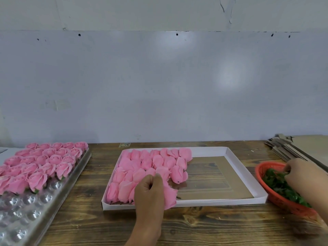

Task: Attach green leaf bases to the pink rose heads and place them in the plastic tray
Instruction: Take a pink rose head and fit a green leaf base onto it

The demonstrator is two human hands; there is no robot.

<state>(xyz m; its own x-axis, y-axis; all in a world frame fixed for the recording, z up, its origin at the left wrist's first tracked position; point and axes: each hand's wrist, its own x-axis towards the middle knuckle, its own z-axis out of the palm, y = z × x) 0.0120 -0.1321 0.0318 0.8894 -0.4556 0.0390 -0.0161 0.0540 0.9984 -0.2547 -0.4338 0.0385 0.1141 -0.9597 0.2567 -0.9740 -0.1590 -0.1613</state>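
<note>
- On the wooden worktop [204,226], straight ahead: white cardboard tray [248,176] w/ loose pink rose heads [150,164] lying on their sides, packed into its left half; right half bare.
- My left hand [150,190] sits over the near row in that tray, fingers curled, thumb and forefinger tips together at the top; grip looks closed around a rose head [171,196] whose petals stick out to the right of my palm. Can't tell exactly how much of it I've got.
- My right hand [300,174] is down in the orange basket [284,203] at the right edge, fingertips bent into the green leaf bases [282,187]. Grip looks pinched on some leaves, but the hand covers the contact, so can't tell for sure.
- Far left: clear plastic tray [35,210] w/ round dimples; finished roses [46,162] stand upright in its far rows, near rows show bare dimples.
- Back right: stack of flat cardboard [292,148], just behind the basket.
- Behind everything: pale grey wall [159,86].
</note>
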